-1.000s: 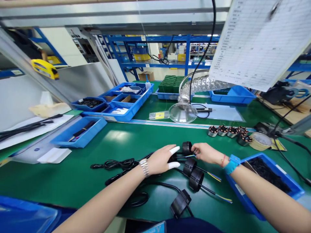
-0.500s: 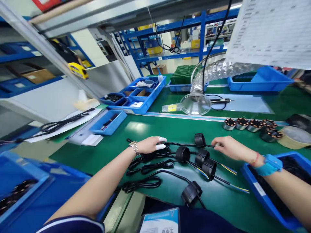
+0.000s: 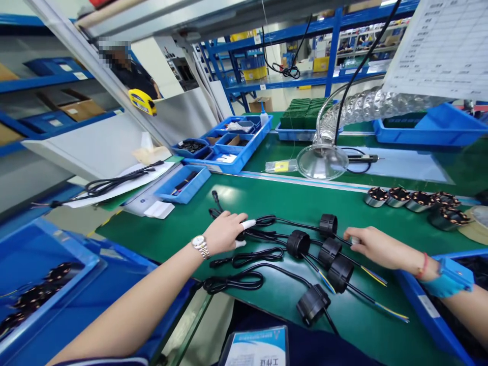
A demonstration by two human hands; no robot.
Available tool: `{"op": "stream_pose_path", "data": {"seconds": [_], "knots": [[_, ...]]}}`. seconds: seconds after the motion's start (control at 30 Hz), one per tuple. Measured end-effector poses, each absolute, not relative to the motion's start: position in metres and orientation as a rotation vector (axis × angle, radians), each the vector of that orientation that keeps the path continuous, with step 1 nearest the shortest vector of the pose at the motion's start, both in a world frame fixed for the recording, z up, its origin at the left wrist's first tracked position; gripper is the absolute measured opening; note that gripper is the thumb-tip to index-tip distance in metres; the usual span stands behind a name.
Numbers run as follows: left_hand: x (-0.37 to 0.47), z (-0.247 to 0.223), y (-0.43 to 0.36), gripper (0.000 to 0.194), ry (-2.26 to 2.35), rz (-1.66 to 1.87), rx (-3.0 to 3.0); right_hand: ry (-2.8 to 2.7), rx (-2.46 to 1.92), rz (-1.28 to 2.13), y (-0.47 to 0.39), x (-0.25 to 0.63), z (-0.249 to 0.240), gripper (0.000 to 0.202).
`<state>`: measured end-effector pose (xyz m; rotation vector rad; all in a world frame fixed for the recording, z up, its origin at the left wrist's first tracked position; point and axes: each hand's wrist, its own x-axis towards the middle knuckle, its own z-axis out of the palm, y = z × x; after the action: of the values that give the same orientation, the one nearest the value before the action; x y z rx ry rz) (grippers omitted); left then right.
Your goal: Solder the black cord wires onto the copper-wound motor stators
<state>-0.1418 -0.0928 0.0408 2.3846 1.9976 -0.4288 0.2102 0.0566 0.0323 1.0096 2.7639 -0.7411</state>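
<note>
Several black power cables lie side by side on the green bench, each passing through a round black plastic cap. My left hand [image 3: 226,234], with white finger cots, is closed around the looped bundle of the farthest cable [image 3: 292,221]. My right hand [image 3: 375,247] pinches that cable's other end, just right of its cap [image 3: 328,225]; the wire tips are hidden in the fingers. Nearer me are another cap [image 3: 298,244] and a cap [image 3: 340,273] whose cable ends in bare coloured wires [image 3: 392,311]. The nearest cap [image 3: 313,304] lies by the bench edge.
Wound motor stators [image 3: 421,201] stand at the right, behind a blue bin [image 3: 427,310] of black parts. Another blue bin [image 3: 82,259] holds stators at the left. A clear extraction hood [image 3: 322,162] hangs over the back; small-parts trays [image 3: 183,183] stand back left.
The camera view has shifted, so the bench appears further right. My left hand has moved slightly toward me along the cable bundle; my right hand keeps its pinch on the cable end.
</note>
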Motion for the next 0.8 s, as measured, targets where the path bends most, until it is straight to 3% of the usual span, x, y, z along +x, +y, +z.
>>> {"op": "stream_pose_path", "data": {"seconds": [0.13,0.3,0.5,0.67,0.8], "knots": [[-0.151,0.060,-0.103,0.063,1.760,-0.385,2.213,2.747,0.981,-0.722,0.056,0.212,0.033,0.020],[-0.152,0.051,-0.081,0.056,1.927,-0.310,2.108,2.755,1.009,-0.683,0.055,0.210,0.038,0.020],[-0.167,0.034,-0.070,0.052,1.551,-0.318,2.028,2.748,0.961,-0.745,0.048,0.211,0.042,0.020],[-0.158,0.048,-0.057,0.038,1.972,-0.611,2.165,2.868,1.067,-0.714,0.054,0.207,0.049,0.018],[-0.101,0.063,-0.031,0.035,2.036,-0.440,2.339,2.971,1.249,-0.766,0.062,0.203,0.056,0.018]]}}
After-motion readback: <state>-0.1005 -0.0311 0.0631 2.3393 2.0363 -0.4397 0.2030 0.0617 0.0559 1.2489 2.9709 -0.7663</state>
